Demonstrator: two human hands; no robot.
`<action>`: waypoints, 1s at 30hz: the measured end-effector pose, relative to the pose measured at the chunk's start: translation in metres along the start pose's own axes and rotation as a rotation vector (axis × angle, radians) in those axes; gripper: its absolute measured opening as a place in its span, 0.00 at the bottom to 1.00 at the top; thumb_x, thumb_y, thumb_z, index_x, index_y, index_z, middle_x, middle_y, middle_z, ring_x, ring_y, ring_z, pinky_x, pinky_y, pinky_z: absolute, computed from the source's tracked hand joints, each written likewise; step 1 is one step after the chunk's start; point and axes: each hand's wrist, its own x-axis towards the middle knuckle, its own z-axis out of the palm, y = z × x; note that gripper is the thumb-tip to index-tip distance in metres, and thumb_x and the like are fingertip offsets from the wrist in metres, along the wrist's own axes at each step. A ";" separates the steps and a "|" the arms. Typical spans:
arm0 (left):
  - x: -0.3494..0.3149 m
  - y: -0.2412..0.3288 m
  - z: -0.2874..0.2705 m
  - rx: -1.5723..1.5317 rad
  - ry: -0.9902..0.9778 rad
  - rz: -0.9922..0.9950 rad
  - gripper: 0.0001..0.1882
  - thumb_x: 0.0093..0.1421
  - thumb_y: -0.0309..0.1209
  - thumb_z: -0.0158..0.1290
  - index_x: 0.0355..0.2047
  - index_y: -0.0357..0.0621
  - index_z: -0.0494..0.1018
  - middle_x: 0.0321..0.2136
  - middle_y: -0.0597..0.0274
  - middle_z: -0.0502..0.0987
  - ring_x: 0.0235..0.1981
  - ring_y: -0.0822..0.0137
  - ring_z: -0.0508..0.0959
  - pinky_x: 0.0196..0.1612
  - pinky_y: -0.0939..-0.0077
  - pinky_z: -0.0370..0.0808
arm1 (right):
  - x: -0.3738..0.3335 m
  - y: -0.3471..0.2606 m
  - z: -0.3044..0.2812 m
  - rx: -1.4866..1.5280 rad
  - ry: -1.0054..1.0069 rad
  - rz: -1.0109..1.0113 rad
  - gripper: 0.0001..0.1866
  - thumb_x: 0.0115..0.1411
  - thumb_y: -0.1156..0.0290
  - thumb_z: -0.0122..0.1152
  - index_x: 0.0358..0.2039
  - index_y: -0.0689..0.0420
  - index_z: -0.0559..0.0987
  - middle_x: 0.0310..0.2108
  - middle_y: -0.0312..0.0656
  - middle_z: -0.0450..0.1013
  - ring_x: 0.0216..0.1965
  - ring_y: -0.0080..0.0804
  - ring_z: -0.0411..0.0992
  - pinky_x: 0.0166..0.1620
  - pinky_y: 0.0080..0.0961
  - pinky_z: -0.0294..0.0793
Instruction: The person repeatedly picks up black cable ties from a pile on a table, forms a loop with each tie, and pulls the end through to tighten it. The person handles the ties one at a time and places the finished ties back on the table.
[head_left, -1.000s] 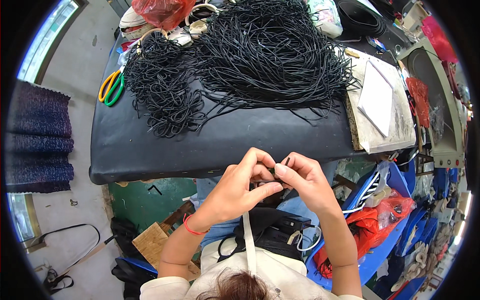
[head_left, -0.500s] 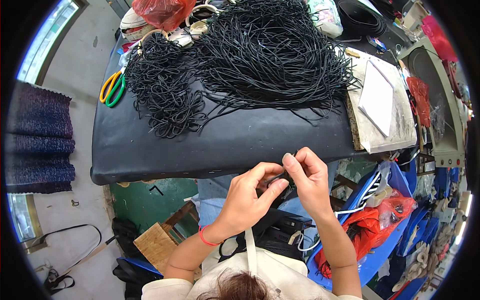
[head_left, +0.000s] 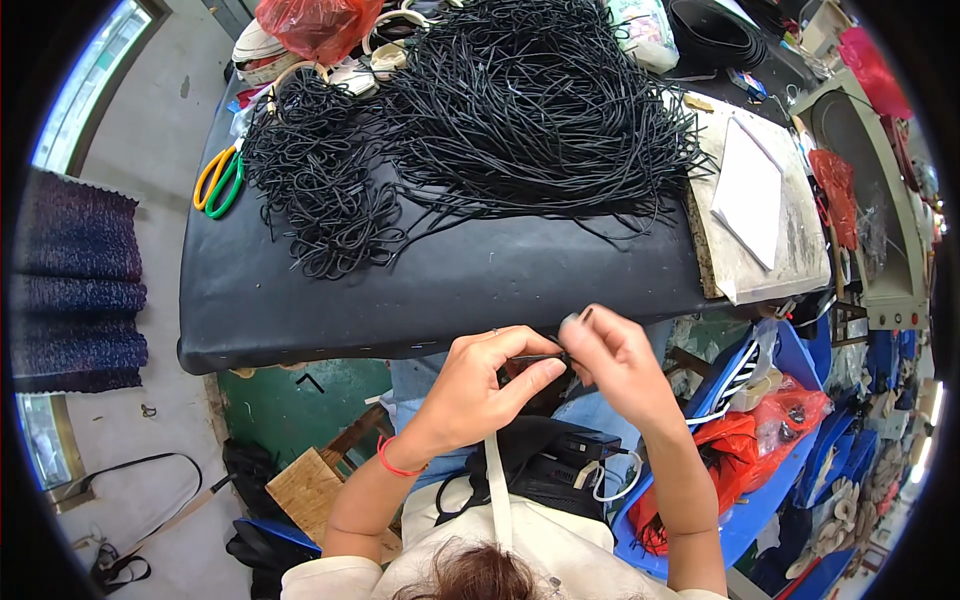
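In front of my body, over my lap and just off the table's near edge, my left hand [head_left: 485, 385] pinches a thin black cord [head_left: 532, 357] between thumb and forefinger. Close beside it, my right hand [head_left: 625, 370] is curled, its thumb and fingertips slightly blurred, with a short dark cord end showing by them. How the cord runs between the two hands is partly hidden by fingers. Beyond my hands, a large heap of straight black cords [head_left: 540, 130] and a smaller tangled heap of looped black cords [head_left: 325, 190] lie on the black-covered table [head_left: 450, 290].
Scissors [head_left: 220, 182] with orange and green handles lie at the table's left. A white sheet [head_left: 750, 200] rests on a worn board [head_left: 800, 255] at the right. Below it stands a blue bin [head_left: 770, 480] with red plastic bags [head_left: 715, 450]. A wooden stool [head_left: 310, 490] is at lower left.
My right hand has turned, its fingers curling over and dropping slightly. My left hand has moved a little left, and the cord now lies straighter across its fingertips.
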 end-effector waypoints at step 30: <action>0.005 -0.021 0.020 -0.305 0.279 -0.002 0.08 0.59 0.29 0.51 0.32 0.34 0.74 0.23 0.67 0.73 0.25 0.82 0.70 0.28 0.87 0.67 | 0.001 -0.004 0.001 0.230 0.061 -0.018 0.10 0.57 0.67 0.59 0.33 0.61 0.74 0.25 0.32 0.70 0.23 0.14 0.65 0.27 0.12 0.65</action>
